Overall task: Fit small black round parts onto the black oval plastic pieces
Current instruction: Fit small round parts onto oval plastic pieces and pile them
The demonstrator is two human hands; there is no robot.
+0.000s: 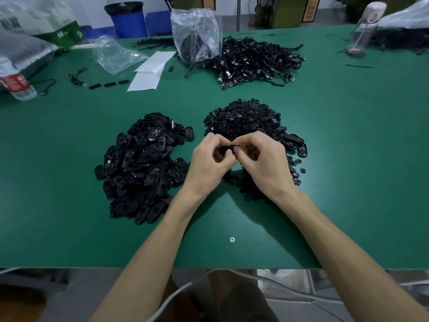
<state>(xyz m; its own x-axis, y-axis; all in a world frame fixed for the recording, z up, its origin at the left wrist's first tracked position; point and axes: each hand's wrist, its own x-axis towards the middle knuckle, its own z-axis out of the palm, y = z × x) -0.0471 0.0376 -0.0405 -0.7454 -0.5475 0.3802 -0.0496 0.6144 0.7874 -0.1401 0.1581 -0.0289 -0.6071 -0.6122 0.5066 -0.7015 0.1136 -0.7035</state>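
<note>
Both my left hand [210, 162] and right hand [260, 159] pinch one oval piece [228, 148] mid-frame; light, stiff plastic, probably best gripped by its edges.

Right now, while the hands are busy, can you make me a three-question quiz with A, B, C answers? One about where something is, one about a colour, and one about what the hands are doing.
1. Where does the pile of oval pieces lie?
A. On the person's left. B. On the person's right. C. Inside a blue bin.
2. What colour is the table?
A. Red. B. Green. C. White.
3. What are the left hand and right hand doing?
A. Lying flat. B. Pinching a small black piece between them. C. Lifting a bottle.

Answers: 1 A, the ovals are heaped on the left side; 2 B, the top is green all over; 3 B, both sets of fingers curl round the piece.
</note>
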